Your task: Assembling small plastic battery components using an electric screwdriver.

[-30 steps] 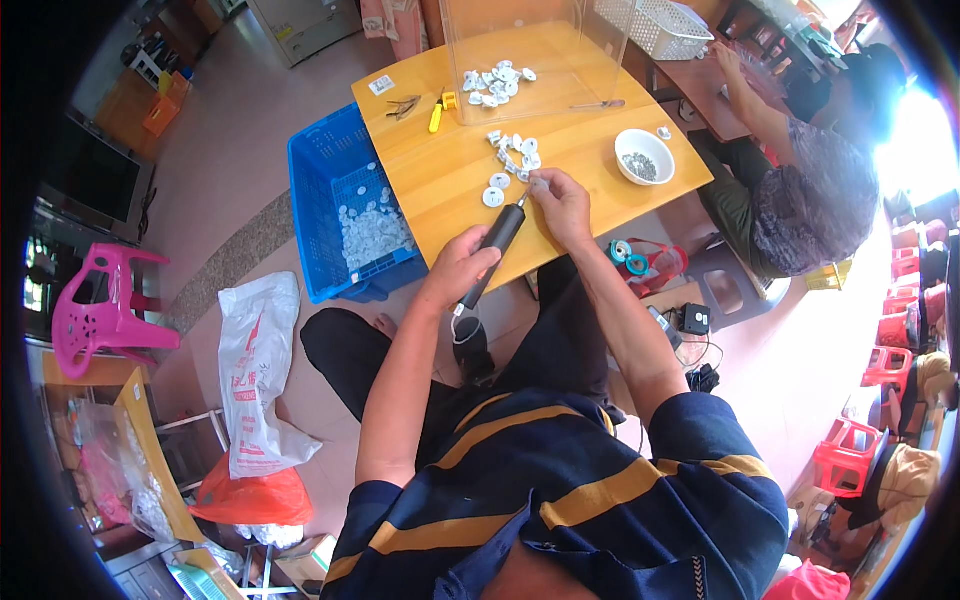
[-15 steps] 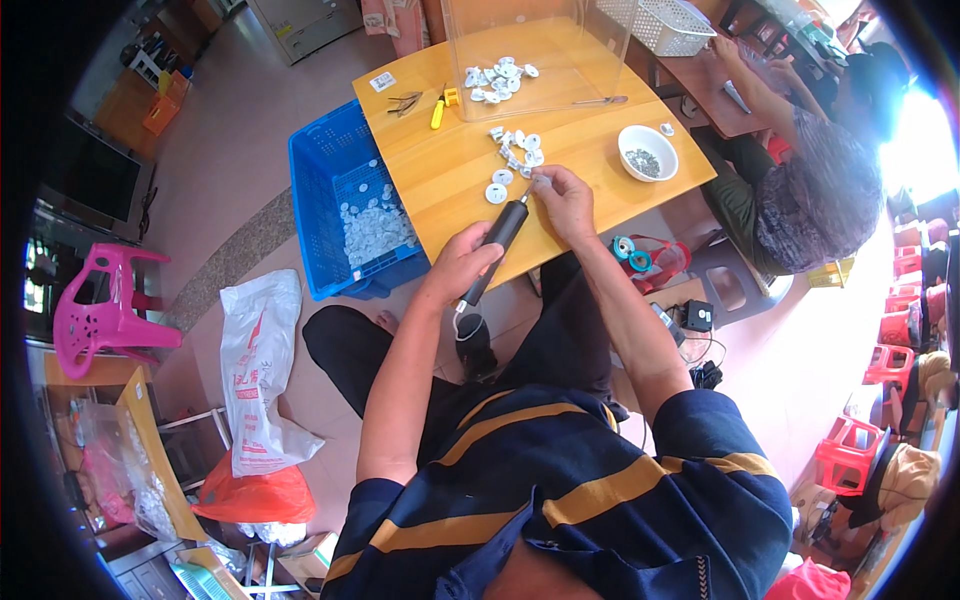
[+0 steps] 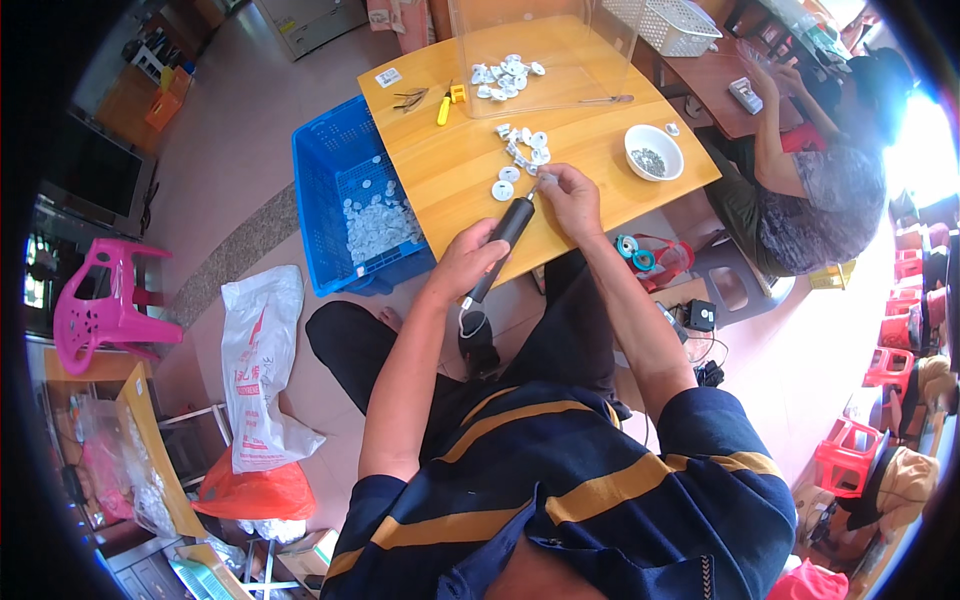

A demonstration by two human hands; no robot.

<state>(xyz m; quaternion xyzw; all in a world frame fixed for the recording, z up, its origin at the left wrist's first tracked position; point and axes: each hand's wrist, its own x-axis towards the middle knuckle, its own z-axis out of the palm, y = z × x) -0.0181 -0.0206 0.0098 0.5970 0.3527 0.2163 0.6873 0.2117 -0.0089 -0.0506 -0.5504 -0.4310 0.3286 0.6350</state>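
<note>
The left hand (image 3: 468, 262) wraps its fingers tightly around a black electric screwdriver (image 3: 500, 240), whose tip angles up toward the right hand (image 3: 572, 198). That hand's fingertips are pinched narrowly on a small white plastic part (image 3: 546, 180) at the tip, on the wooden table (image 3: 600, 150). Just beyond the fingers lie loose white round parts (image 3: 525, 150); a white bowl (image 3: 653, 152) sits to their right, a blue crate (image 3: 345, 205) to their left.
</note>
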